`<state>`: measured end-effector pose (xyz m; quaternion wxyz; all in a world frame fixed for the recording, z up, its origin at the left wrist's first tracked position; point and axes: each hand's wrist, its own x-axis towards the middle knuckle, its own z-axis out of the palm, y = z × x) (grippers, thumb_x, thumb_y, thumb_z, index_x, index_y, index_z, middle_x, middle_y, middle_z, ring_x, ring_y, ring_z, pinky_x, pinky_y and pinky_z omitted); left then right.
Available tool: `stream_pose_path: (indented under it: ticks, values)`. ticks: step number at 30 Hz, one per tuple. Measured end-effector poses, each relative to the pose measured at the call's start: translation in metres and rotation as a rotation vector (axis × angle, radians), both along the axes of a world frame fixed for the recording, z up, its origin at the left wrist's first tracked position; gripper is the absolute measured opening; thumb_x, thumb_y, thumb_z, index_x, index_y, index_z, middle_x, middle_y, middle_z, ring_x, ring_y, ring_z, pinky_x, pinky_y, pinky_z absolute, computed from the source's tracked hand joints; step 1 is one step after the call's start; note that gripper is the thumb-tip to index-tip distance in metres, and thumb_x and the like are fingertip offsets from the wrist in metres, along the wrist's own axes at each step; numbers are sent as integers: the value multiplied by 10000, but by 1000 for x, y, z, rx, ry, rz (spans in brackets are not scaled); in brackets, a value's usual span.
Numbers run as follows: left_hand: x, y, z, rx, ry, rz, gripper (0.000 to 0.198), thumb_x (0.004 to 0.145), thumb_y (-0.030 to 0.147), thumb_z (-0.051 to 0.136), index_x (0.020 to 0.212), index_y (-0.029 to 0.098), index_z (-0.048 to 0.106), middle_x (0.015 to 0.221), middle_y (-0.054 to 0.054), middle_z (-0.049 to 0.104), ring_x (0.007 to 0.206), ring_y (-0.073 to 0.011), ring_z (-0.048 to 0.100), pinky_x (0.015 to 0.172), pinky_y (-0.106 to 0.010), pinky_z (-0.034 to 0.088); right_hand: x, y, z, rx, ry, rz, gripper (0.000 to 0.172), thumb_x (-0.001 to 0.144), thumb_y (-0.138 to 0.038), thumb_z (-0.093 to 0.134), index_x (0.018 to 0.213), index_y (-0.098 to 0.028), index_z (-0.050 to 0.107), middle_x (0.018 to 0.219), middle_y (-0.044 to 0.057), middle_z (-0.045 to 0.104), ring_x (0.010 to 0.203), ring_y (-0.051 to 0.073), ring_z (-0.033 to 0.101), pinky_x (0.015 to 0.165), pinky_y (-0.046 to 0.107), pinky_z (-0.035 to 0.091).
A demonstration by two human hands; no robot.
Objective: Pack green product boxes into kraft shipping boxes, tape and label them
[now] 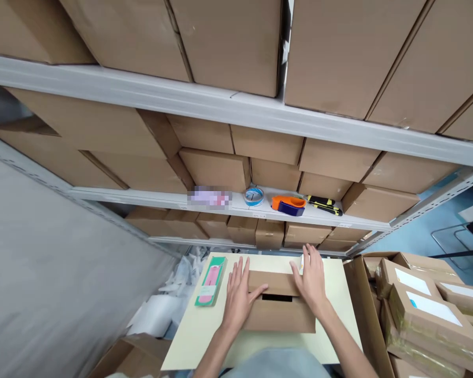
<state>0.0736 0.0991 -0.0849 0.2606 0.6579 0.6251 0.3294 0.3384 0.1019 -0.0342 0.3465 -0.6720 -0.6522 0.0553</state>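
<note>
A cardboard box (279, 317) is set on the pale desk (189, 338), between the two hands. Its top flaps are folded inward, and a dark slot is left between them; what lies inside cannot be made out. The left hand (236, 298) is laid over the box's left side, fingers extended and thumb stretched out over the flaps. The right hand (314, 281) is held at the far right corner, fingers extended and thumb spread towards the flap; how firmly either is pressed cannot be told. Behind the right hand, a small white piece (301, 260) is mostly hidden.

To the left of the box, a green-and-pink package (210, 283) is laid flat, its print too small to be read. On the shelf (236, 206) above, one item (209, 197) is blurred by pixelation. At the right, a large carton (363, 315) filled with taped boxes (437, 320) is cut off by the frame, as are both forearms, at the bottom edge.
</note>
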Motion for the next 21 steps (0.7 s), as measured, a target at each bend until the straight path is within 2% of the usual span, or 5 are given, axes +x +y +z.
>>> stream_pose_path:
  ticks: [5, 9, 11, 15, 21]
  values:
    - [21, 50, 60, 180, 92, -71, 914, 959, 663, 731, 1721, 247, 444, 1805, -190, 385, 1715, -431, 280, 1376, -710, 211, 3, 121, 85, 71, -145, 83, 740, 1097, -694, 488, 1522, -102, 617, 1441, 287, 657, 1365, 442, 588, 1205, 640, 438]
    - [36, 72, 97, 256, 86, -81, 908, 972, 664, 716, 1721, 228, 446, 1798, -200, 395, 1710, -427, 297, 1375, -698, 225, -3, 188, 108, -108, -388, 66, 738, 1061, -724, 558, 1315, -46, 700, 1294, 315, 705, 1255, 443, 629, 1124, 589, 471]
    - [37, 70, 100, 266, 70, -71, 902, 972, 659, 715, 1719, 228, 449, 1790, -202, 411, 1705, -428, 310, 1370, -699, 238, -7, 203, 103, -186, -458, 73, 668, 1054, -681, 620, 1277, -57, 707, 1278, 309, 730, 1244, 424, 652, 1125, 556, 466]
    - [32, 56, 83, 247, 32, -55, 885, 962, 641, 728, 1706, 239, 467, 1772, -200, 448, 1691, -431, 343, 1358, -706, 265, -10, 213, 91, -231, -495, 67, 469, 1037, -501, 746, 1260, -91, 705, 1271, 277, 771, 1222, 369, 705, 1165, 488, 440]
    - [35, 43, 79, 203, -33, -87, 884, 956, 610, 743, 1700, 226, 462, 1766, -203, 457, 1685, -425, 361, 1366, -698, 255, -11, 203, 98, -273, -516, 59, 407, 1059, -437, 741, 1292, -109, 683, 1177, 241, 810, 1108, 330, 771, 1045, 405, 528]
